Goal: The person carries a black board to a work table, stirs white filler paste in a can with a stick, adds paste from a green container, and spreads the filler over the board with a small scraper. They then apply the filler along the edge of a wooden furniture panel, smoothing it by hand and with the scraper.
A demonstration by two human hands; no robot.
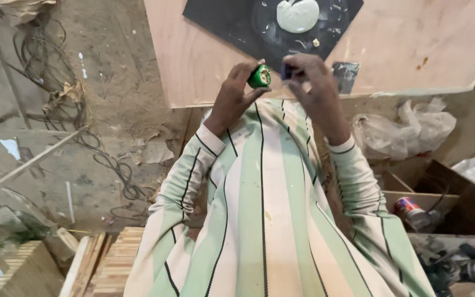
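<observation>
Your left hand [233, 99]: fingers curled and closed round a small green container [259, 76], thumb under it, fingertips over the top. Its open end faces the camera, pale rim showing; contents too small to make out. You hold it in the air just in front of the near edge of the plywood board [413, 49].

Your right hand [315, 82]: fingers [303, 61] bent inward and pinched together on a small dark object [287, 71], mostly hidden by the hand; what it is, cannot tell. It sits just beside the green container, the two hands nearly touching.

On the board, beyond the hands: a black square sheet [221, 19] with a lump of pale putty [298, 15] in the middle of a smeared round patch, small flecks scattered about it. A dark flat scraper blade [346, 75] lies on the board just right of your right hand.

Your sleeves and shirt [265, 209]: pale green and cream stripes with thin black lines.

Right side, lower: an open wooden box [441, 192] with a red-labelled can [410, 210] lying on its side near it. Crumpled plastic bags [408, 129] above that. Left side: dusty floor with tangled wires [45, 60], and stacked wood pieces [105, 264] at bottom left.
</observation>
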